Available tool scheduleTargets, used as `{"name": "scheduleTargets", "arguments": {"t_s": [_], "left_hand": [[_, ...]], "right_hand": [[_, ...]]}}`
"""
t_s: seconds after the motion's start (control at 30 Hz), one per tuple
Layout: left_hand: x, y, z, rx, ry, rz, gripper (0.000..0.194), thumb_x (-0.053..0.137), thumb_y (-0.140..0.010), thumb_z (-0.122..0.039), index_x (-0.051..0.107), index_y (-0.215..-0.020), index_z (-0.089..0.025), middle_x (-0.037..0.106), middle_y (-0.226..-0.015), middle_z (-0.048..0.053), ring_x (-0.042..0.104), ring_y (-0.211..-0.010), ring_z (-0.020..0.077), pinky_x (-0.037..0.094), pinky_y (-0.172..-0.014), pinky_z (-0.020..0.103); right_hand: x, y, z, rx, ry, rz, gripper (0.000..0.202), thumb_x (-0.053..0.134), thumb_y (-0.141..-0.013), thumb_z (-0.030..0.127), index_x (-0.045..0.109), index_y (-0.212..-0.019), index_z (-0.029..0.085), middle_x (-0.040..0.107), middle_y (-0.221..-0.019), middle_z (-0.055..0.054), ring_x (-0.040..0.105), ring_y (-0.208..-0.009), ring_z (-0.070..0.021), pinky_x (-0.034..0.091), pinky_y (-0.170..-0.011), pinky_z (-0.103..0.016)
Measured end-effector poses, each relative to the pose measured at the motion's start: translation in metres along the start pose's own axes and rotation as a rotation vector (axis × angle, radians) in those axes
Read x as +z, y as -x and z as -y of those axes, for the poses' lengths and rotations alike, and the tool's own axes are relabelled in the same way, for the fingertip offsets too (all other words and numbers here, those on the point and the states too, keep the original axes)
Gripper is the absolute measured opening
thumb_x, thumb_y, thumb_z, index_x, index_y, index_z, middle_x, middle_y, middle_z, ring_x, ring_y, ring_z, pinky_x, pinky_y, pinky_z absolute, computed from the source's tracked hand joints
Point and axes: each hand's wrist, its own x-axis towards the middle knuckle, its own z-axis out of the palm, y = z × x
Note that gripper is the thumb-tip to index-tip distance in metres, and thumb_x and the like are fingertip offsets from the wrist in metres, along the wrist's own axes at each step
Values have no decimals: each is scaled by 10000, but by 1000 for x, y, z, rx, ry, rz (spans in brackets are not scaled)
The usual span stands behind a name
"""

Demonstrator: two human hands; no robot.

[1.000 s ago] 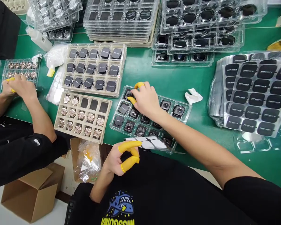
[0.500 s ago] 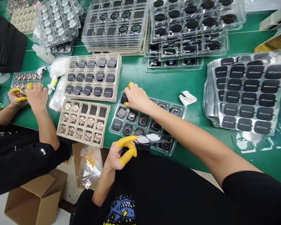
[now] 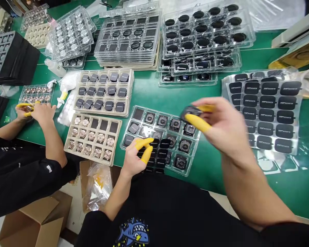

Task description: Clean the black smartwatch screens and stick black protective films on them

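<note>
Smooth green shows on the bench (image 3: 154, 92) between all the trays and piles. Close by, the fingers of the left hand (image 3: 135, 159) wear yellow covers and hold a sheet (image 3: 161, 154) of black stickers. It sticks out to their right. Past these fingers, and partly behind the sheet, lies a clear tray (image 3: 138, 114) with square black watches in its pockets. Up over its right end, the fingers of the right hand (image 3: 225, 132) pinch one dark watch piece (image 3: 189, 112). It is blurry, so its small parts are hard to see. Left of the left fingers is a pale tray (image 3: 104, 124) of pinkish-gold watches. Right of the right fingers sits a pile of sticker sheets (image 3: 267, 113). Farther out, past the left fingers, a second tray (image 3: 130, 89) holds dark square pieces. Farthest from both hands' fingers stand a tall tray stack (image 3: 128, 34) and trays with round black pieces (image 3: 203, 43).
</note>
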Motion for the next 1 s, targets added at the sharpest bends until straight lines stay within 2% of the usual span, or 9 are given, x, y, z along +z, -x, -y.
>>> {"name": "scheduleTargets", "arguments": {"t_s": [0.07, 0.13, 0.2, 0.33, 0.43, 0.53, 0.67, 0.83, 1.0], "left_hand": [[7, -7, -4, 101, -61, 74, 452, 754, -1056, -211, 719, -1505, -233, 780, -974, 40, 704, -932, 205, 632, -898, 372], [15, -10, -7, 203, -118, 156, 578, 793, -1036, -268, 636, -1588, -205, 768, -981, 49, 709, -944, 232, 653, -919, 416], [23, -9, -9, 274, -202, 210, 635, 797, -1031, -330, 590, -1606, -158, 759, -997, 75, 718, -959, 265, 672, -917, 461], [29, 2, -6, 271, -389, 289, 464, 683, -1071, -282, 632, -1501, -115, 766, -1037, 138, 754, -1045, 328, 691, -923, 527], [26, 10, -6, 212, -400, 269, 356, 625, -1087, -246, 683, -1412, -114, 790, -1045, 160, 775, -1025, 324, 705, -904, 514], [25, 13, -10, -10, -261, 164, 358, 581, -1140, -299, 675, -1452, -151, 827, -1119, 150, 805, -990, 267, 717, -898, 436], [24, 16, -15, -245, -110, 167, 372, 546, -1184, -404, 676, -1455, -186, 829, -1256, 147, 838, -1063, 238, 708, -950, 378], [12, 10, -6, -185, -31, 281, 418, 635, -1148, -443, 681, -1477, -188, 731, -1464, 196, 770, -1353, 315, 638, -1191, 490], [-3, -4, 7, -57, 107, 465, 778, 780, -1063, -549, 471, -1718, -266, 811, -1405, 145, 842, -1243, 305, 702, -1107, 454]], "right_hand": [[-18, 28, 3, 17, -18, -55, 268, 899, -885, 373, 756, -1108, 335, 754, -1051, -106, 626, -747, -245, 494, -652, -448], [-16, 53, 4, 132, -59, 109, 226, 903, -901, 436, 783, -1072, 349, 756, -995, -110, 633, -729, -260, 521, -623, -452], [0, 72, 2, 226, -127, 226, 276, 905, -890, 507, 781, -1066, 335, 769, -992, -94, 635, -709, -245, 563, -618, -427], [33, 90, -9, 229, -223, 201, 326, 882, -901, 514, 767, -1114, 296, 778, -999, -49, 648, -721, -195, 596, -644, -347], [42, 90, -19, 167, -237, 254, 309, 815, -988, 482, 777, -1229, 292, 767, -1010, -49, 686, -791, -205, 613, -704, -340], [45, 86, -25, 85, -193, 198, 353, 806, -1006, 468, 772, -1314, 300, 743, -1052, -54, 679, -830, -211, 590, -705, -341], [53, 81, -22, 41, -211, 182, 226, 778, -1010, 414, 778, -1191, 280, 762, -1104, -71, 701, -903, -230, 594, -748, -355], [49, 71, -11, 103, -312, 280, 182, 744, -1022, 430, 734, -1090, 261, 761, -992, -41, 663, -821, -207, 577, -754, -352], [31, 63, -3, 164, -320, 493, 264, 761, -1003, 495, 752, -1102, 250, 719, -922, -30, 610, -766, -192, 536, -670, -322]]}}
